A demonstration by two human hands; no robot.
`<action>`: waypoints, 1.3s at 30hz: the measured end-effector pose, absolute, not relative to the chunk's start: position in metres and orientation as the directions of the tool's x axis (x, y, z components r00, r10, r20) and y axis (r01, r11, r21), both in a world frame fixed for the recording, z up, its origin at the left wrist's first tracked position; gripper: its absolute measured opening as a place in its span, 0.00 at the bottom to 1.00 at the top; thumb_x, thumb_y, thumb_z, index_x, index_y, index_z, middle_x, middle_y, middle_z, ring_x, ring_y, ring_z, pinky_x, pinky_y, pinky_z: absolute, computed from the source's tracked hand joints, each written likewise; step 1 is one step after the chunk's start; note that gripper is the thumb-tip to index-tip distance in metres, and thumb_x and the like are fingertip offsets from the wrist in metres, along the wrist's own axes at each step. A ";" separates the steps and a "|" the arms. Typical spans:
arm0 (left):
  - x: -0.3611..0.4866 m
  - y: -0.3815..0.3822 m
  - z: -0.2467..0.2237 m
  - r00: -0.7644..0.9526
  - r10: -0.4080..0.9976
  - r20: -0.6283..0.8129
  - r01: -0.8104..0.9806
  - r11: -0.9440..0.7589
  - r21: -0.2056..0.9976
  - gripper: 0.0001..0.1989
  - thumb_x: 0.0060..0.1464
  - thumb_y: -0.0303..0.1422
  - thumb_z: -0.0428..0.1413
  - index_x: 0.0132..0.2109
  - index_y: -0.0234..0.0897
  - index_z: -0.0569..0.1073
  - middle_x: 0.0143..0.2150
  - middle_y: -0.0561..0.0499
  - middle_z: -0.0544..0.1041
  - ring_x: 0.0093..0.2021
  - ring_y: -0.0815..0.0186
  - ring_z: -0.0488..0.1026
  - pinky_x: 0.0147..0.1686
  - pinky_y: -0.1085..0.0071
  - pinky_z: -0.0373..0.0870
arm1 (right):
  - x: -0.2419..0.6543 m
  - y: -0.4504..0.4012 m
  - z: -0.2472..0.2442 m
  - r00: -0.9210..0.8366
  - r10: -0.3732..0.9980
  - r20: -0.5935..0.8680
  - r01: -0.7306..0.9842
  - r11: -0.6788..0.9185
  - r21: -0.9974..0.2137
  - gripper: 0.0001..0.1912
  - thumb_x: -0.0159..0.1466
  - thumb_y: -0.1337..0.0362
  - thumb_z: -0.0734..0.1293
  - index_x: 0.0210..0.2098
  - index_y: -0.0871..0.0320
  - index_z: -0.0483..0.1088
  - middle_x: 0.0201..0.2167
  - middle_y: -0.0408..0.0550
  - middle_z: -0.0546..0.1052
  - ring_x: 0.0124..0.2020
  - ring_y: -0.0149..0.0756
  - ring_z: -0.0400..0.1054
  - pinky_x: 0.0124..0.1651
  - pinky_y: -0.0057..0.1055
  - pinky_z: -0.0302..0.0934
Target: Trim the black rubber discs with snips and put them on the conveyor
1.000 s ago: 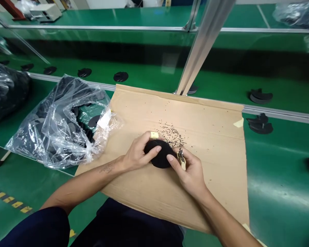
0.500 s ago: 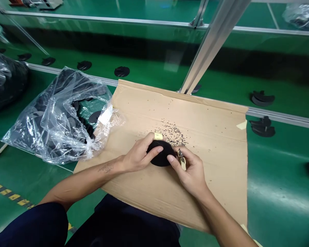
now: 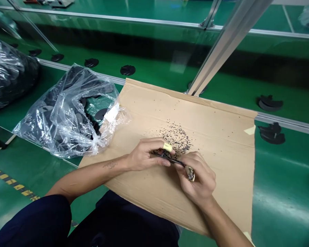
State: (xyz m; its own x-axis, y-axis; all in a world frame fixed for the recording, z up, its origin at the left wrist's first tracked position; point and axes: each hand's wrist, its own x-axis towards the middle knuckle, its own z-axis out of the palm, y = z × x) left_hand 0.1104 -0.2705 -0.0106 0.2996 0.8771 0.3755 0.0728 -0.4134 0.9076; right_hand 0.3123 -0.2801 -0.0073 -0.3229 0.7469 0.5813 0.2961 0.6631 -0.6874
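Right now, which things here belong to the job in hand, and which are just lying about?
Apparently in use:
Thin black part, in left hand and right hand
Metal-ended tool, right hand
Cardboard sheet, under both hands

Lying about:
Open clear bag of black pieces
Full plastic bag, far left
Layered black part, right

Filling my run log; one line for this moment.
left hand: grips black part; right hand: same part, plus metal tool; cardboard: dark bits scattered; clear bag: left

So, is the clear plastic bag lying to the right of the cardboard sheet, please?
No, the clear plastic bag lies at the left side of the cardboard sheet, overlapping its edge.
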 end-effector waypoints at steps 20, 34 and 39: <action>0.106 -0.268 -0.007 0.279 0.785 0.553 0.093 -0.595 0.798 0.10 0.57 0.31 0.65 0.48 0.43 0.83 0.39 0.47 0.85 0.37 0.64 0.80 0.40 0.67 0.75 | 0.316 -0.273 -0.009 -0.452 0.687 0.569 0.321 0.720 -0.615 0.13 0.63 0.74 0.66 0.44 0.53 0.70 0.35 0.49 0.79 0.33 0.39 0.72 0.36 0.39 0.65; 0.103 -0.266 -0.002 0.341 0.846 0.409 0.032 -0.446 0.895 0.20 0.56 0.51 0.62 0.43 0.39 0.83 0.36 0.45 0.84 0.38 0.62 0.79 0.42 0.64 0.76 | 0.312 -0.274 -0.007 -0.419 0.721 0.552 0.258 0.677 -0.689 0.12 0.63 0.75 0.66 0.42 0.54 0.71 0.34 0.48 0.78 0.34 0.38 0.72 0.37 0.37 0.66; 0.099 -0.263 0.000 0.437 0.887 0.149 -0.190 -0.072 0.979 0.29 0.63 0.56 0.50 0.47 0.36 0.83 0.41 0.42 0.83 0.42 0.62 0.80 0.47 0.65 0.77 | 0.313 -0.274 -0.001 -0.357 0.822 0.444 0.246 0.541 -0.804 0.06 0.66 0.70 0.67 0.41 0.54 0.72 0.35 0.49 0.78 0.35 0.39 0.74 0.38 0.38 0.69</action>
